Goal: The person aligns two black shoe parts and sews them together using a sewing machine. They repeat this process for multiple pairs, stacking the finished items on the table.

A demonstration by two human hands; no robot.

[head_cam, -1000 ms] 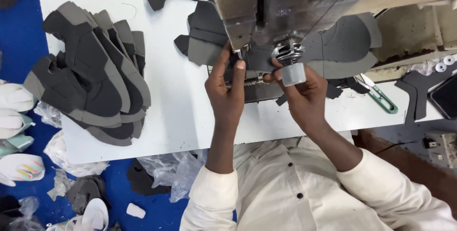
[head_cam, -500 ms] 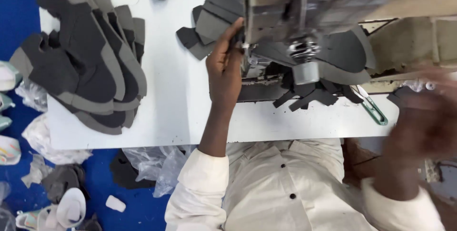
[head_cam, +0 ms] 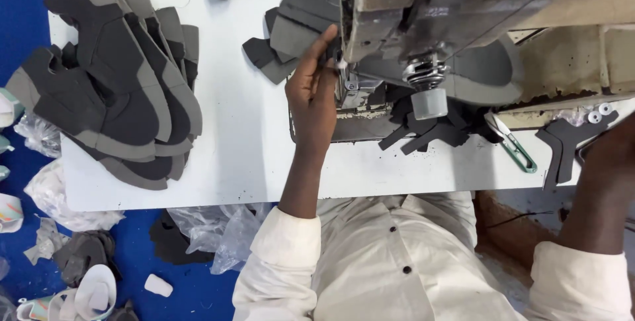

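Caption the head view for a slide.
Left hand at the sewing machine beside grey shoe pieces; right forearm reaches off frame.

Matt grey and black fabric shoe pieces (head_cam: 119, 89) lie on the smooth white tabletop (head_cam: 245, 149). The sewing machine (head_cam: 423, 30) is worn, dull painted metal; crinkled clear plastic bags (head_cam: 218, 228) look glossy.

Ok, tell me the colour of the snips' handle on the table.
Green, on the snips; clearest in the head view.

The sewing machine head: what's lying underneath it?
Under the sewing machine head, dark grey cut fabric pieces spread on the white table, beside a small translucent cup. The left hand touches the needle area. The head covers the rest of the pieces.
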